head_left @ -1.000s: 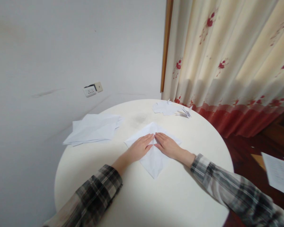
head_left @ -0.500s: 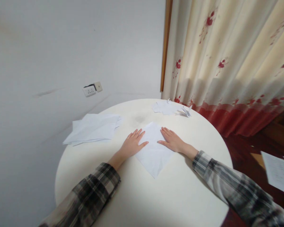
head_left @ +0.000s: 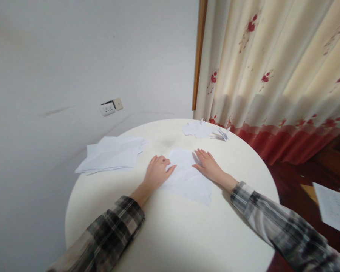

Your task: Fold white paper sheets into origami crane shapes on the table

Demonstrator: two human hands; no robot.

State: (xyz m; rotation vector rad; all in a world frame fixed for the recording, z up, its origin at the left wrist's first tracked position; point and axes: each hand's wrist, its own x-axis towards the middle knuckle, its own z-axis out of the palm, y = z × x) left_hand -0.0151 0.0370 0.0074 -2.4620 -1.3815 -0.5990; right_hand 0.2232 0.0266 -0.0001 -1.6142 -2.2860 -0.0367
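A creased white sheet of paper (head_left: pixel 187 181) lies on the round white table (head_left: pixel 164 234), one corner pointing toward the near right. My left hand (head_left: pixel 156 170) rests on its left side, fingers somewhat bent and the thumb stretched out over the paper. At the right edge is my right hand (head_left: pixel 209 166), palm down with fingers spread; whether it touches the sheet is hard to tell. Parts of the paper's left edge are hidden under my left hand.
A stack of white paper (head_left: pixel 110 153) sits at the table's left. Toward the back right are a white paper piece (head_left: pixel 197 129) and a folded paper crane (head_left: pixel 223 134). A curtain (head_left: pixel 272 75) hangs behind; written sheets (head_left: pixel 334 207) lie off to the right.
The sheet has turned, its near corner swinging to the right. My left fingers have bent, and my right hand has shifted slightly right.
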